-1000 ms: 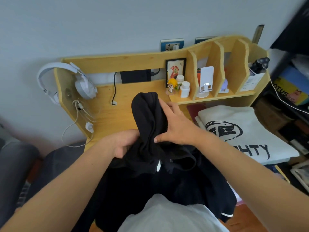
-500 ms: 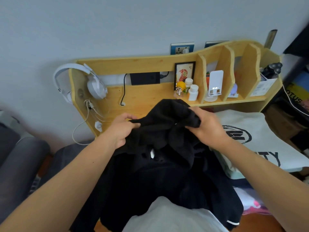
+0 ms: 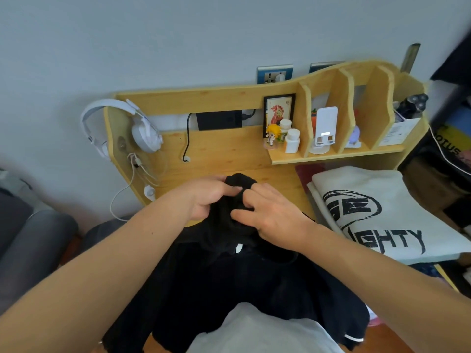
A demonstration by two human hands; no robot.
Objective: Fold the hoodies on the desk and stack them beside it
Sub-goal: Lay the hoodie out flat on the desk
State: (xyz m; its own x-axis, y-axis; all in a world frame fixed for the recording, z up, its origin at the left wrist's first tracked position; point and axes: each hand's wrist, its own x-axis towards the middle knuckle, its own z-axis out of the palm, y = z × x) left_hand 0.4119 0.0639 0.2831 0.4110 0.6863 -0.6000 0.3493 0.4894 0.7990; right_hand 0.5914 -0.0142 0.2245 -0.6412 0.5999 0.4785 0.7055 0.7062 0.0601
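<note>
Head view, folding in progress. I am gathering the hood (image 3: 239, 197) of the black hoodie (image 3: 229, 281) with both hands. My left hand (image 3: 211, 197) is gripping the bunched hood from the left, fingers curled over the cloth; my right hand (image 3: 270, 212) is pinching it from the right, fingertips tucked into the fabric, thumb lying along the fold. Both hands are meeting at the top of the garment, presumably so the hood can be flattened or turned down onto the body before the sides are folded in.

The black hoodie is lying on the wooden surface (image 3: 224, 154), collar away from me, its body spreading toward the near edge and hanging partly over it; a white-striped cuff (image 3: 353, 338) is showing at lower right. The white printed hoodie (image 3: 382, 212), already folded, is resting on the right part of the surface under the shelf (image 3: 336, 155), just beside the black one, not yet moved off the desk. White headphones (image 3: 122, 126) are hanging on the left side panel, out of the working area.
</note>
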